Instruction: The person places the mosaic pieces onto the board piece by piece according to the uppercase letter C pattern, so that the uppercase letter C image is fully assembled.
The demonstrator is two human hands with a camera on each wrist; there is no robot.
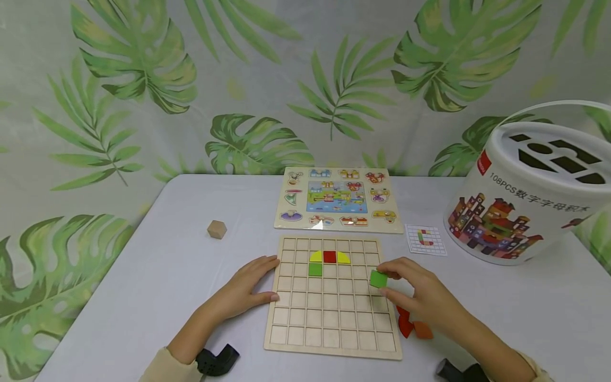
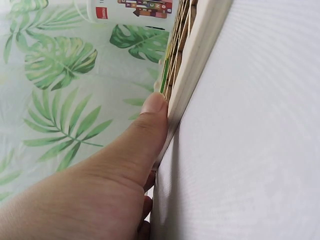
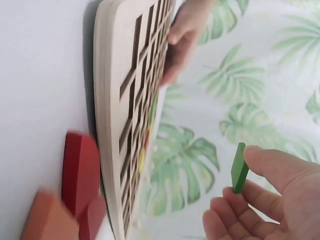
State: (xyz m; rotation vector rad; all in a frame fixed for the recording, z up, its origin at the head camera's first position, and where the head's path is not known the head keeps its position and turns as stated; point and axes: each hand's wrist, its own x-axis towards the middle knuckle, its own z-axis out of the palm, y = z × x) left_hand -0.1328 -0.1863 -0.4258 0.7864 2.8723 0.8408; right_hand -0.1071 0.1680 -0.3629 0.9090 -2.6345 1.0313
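A wooden grid board (image 1: 329, 321) lies flat on the white table. In its upper rows sit a red square tile (image 1: 329, 257), a yellow curved tile (image 1: 316, 257) on its left, another yellow tile (image 1: 343, 258) on its right, and a green square tile (image 1: 315, 269) beneath the left yellow one. My left hand (image 1: 243, 289) rests against the board's left edge; in the left wrist view its thumb (image 2: 155, 105) touches the rim. Between thumb and fingertips, my right hand (image 1: 422, 294) pinches a second green square tile (image 3: 239, 169), held above the board's right side.
Red pieces (image 1: 406, 324) and an orange piece (image 1: 423, 330) lie right of the board, near my right hand. Behind are a picture puzzle (image 1: 337, 197), a pattern card (image 1: 426, 240) and a large white bucket (image 1: 525, 175). A plain wooden cube (image 1: 217, 229) sits at the left.
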